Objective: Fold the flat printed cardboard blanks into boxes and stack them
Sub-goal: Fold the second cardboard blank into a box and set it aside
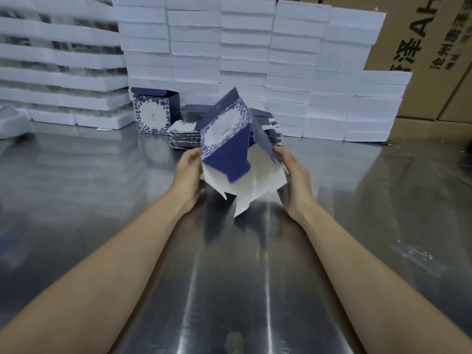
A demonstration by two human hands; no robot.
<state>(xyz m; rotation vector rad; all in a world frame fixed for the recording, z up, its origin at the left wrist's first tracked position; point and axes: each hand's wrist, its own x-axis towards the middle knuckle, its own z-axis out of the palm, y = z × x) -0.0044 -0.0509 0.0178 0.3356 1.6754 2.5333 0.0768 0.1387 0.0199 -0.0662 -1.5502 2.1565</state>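
Head camera view, looking forward and down over two bare forearms reaching across a shiny metal table (102, 190). At the centre of the frame, both hands hold one blue-and-white printed blank (226, 139) up off the table. It is partly opened into a tube, with loose white flaps hanging from its lower end and blurred by movement. The left hand (187, 175) grips the blank's left edge, fingers curled behind the card and thumb in front. The right hand (293, 180) clamps the right panel, fingers closed along its edge.

The blank's long axis runs from lower centre up and slightly to the right, tilted away from the viewer; the flapped end points down toward the table and the printed leaf panel faces left and forward.

Progress looks early. One finished box (153, 112) stands upright just left of centre, behind the hands, lid flap raised. Beside it, directly behind the held blank, a pile of flat blanks (185, 139) waits. No stack of folded boxes is visible yet. Across the upper frame, white foam trays (245, 47) are piled in columns, with brown cartons (429, 47) at the upper right.
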